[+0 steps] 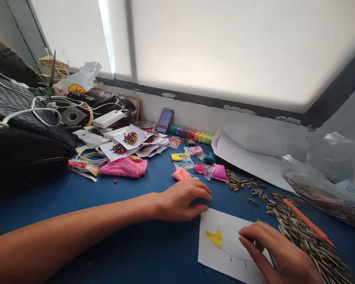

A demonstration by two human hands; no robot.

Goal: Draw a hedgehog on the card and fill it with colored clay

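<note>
A white card point(207, 244) lies on the blue table with a pencilled rounded outline and short legs on it. At the outline's left end is a flat yellow patch point(215, 239) that looks like clay. My left hand point(185, 199) rests palm down just beyond the card, fingers a little apart, its thumb tip at the card's upper left corner. Over the card's right side is my right hand point(279, 252), with thumb and forefinger nearly together; whatever may be between them is too small to make out. Striped sunflower seeds point(310, 240) lie in a pile beside it.
An orange stick-like tool point(309, 223) lies on the seeds. Small clay packets point(219, 172) are beyond my left hand. Further left sit a pink cloth point(124, 167), decorated cards point(131, 137) and a black bag point(26, 146). A clear plastic bag point(322, 189) stands at right.
</note>
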